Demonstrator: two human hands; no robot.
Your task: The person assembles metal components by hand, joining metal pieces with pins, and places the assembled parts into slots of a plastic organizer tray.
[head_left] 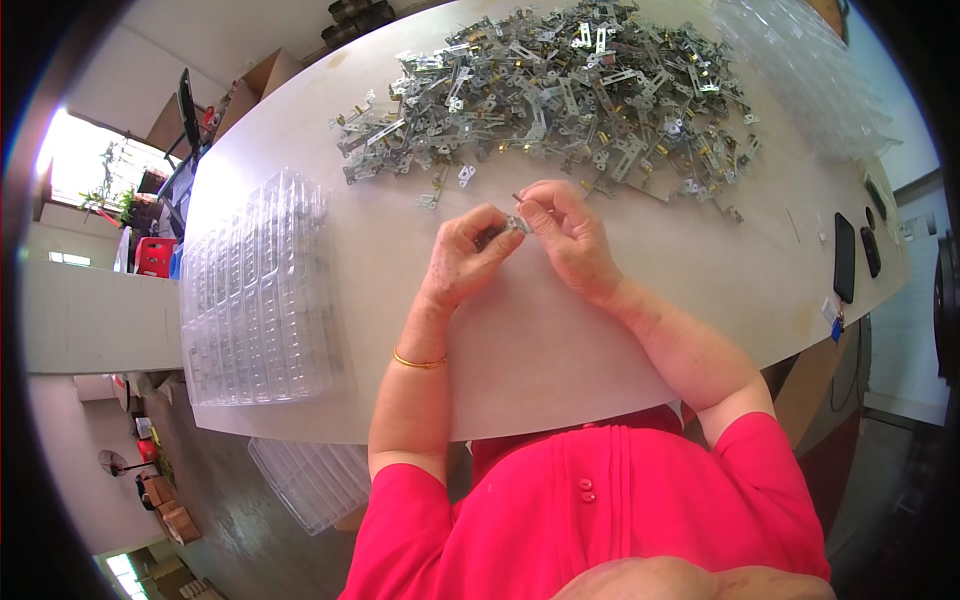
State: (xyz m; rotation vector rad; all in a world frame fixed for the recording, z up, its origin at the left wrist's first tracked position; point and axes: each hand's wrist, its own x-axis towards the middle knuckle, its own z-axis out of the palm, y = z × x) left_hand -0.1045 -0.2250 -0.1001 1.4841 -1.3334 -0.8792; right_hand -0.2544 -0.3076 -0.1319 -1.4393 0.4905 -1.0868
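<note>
While both hands meet above the counter (560, 330), the small metal part (516, 224) lies crosswise between them, left hand (468, 258) and right hand (568, 232) each pinching one end, equally near.

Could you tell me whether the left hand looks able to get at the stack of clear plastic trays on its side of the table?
Probably yes: the stack of clear plastic trays lies uncovered beside the left hand, though both hands now hold a small metal part.

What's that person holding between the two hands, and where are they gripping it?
A small metal part, pinched at its two ends: the left hand grips the left end, the right hand the right end, above the table.
</note>
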